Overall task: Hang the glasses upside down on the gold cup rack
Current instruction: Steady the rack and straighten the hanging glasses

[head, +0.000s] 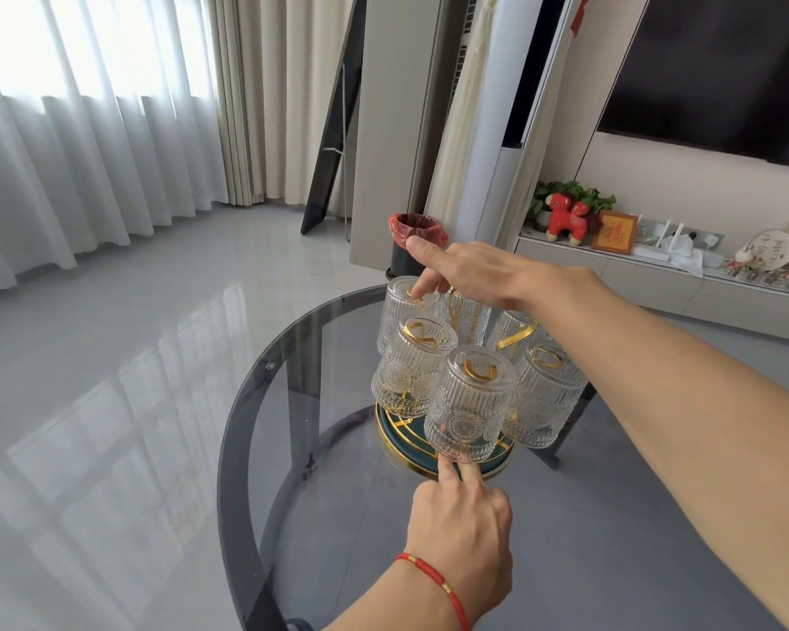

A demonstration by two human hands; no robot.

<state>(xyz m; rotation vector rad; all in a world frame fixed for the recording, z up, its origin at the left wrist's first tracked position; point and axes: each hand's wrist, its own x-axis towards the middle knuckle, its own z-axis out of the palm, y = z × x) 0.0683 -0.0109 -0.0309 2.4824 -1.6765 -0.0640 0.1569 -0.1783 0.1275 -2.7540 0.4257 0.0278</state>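
Note:
Several ribbed clear glasses hang upside down on the gold cup rack (515,339), which stands on a round green and gold base (395,441) on the dark glass table (256,403). My right hand (470,271) reaches over the rack from the right; its fingers touch the base of the far left glass (406,307). My left hand (463,526), with a red string at the wrist, has two straight fingers against the rim of the nearest glass (470,403), at the edge of the rack's base.
The round table stands on a shiny grey floor. Behind it is a dark post topped with a red-lined bin (417,230). A low white cabinet (657,271) with ornaments and a wall television (725,70) are at the right. Curtains (87,129) cover the left.

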